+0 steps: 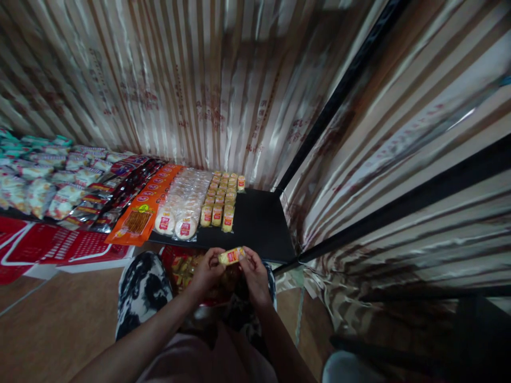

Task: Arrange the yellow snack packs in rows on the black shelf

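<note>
Yellow-and-red packet [231,256]; black shelf [259,218]; brown-striped sheeting [199,80].

Dimly lit striped sheeting [223,80] hangs behind black posts [336,102] above brown flooring [67,324].

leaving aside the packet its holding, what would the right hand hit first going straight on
The right hand would probably meet the front edge of the black shelf; if raised above it, perhaps the rows of small packets. Its height is unclear.
</note>
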The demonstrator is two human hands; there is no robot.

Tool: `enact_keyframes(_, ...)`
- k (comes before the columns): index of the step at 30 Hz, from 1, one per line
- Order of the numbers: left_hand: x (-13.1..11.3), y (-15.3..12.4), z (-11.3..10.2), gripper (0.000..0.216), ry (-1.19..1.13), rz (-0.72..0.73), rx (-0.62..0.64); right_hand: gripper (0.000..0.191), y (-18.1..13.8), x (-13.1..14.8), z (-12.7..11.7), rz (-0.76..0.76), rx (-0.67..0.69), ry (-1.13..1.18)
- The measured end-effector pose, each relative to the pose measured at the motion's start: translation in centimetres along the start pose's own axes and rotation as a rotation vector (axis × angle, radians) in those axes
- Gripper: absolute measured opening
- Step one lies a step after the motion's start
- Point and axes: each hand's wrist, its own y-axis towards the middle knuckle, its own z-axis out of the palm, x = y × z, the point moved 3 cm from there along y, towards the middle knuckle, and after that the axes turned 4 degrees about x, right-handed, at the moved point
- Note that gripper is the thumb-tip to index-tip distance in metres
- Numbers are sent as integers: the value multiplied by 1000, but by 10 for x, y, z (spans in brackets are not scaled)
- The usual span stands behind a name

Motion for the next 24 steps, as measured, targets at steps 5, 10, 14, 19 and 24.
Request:
enact_keyframes(5, -3, 14, 18, 22, 56, 41, 12, 58, 17, 12, -11, -96, -98, 42)
enact_keyframes(10, 6, 39, 36, 17, 76, 101, -35, 64, 28, 8, -14, -78, -70, 45)
enact_keyframes(14, 12, 58, 50, 13, 98, 162, -47, 60, 38, 6, -20, -98, -76, 25)
enact_keyframes(19, 8, 81, 60, 12, 213, 243, -184, 53, 72, 8, -31, -156, -104, -10)
enact_keyframes(24, -5, 108, 70, 25, 351, 302, -261, 52, 123, 12, -36, -234, -152, -64)
